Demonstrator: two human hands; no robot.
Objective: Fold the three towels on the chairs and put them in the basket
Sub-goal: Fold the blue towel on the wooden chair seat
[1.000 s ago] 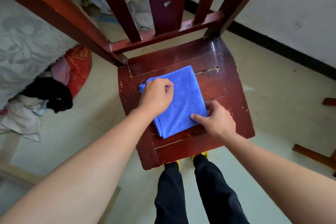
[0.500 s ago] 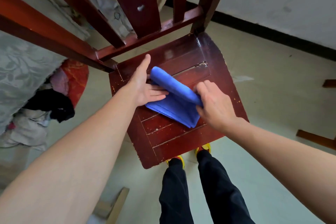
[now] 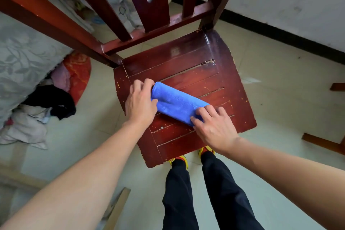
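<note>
The folded blue towel (image 3: 177, 103) lay near the chair seat's (image 3: 214, 84) left edge, the left hand (image 3: 141, 103) pinching one end and the right hand (image 3: 212, 127) pressing open-fingered on the other, probably to flatten the fold.

Blue towel (image 3: 177, 103), folded into narrow strip, diagonal on chair seat (image 3: 214, 80)

Both bare forearms reach forward and down from the lower corners. The left hand (image 3: 140, 104) is turned palm-down, its fingers (image 3: 147, 83) curled over one end of a folded blue cloth towel (image 3: 177, 103), thumb alongside. The right hand (image 3: 214, 127) lies flat (fingers spread) on the other end, pressing down.
</note>
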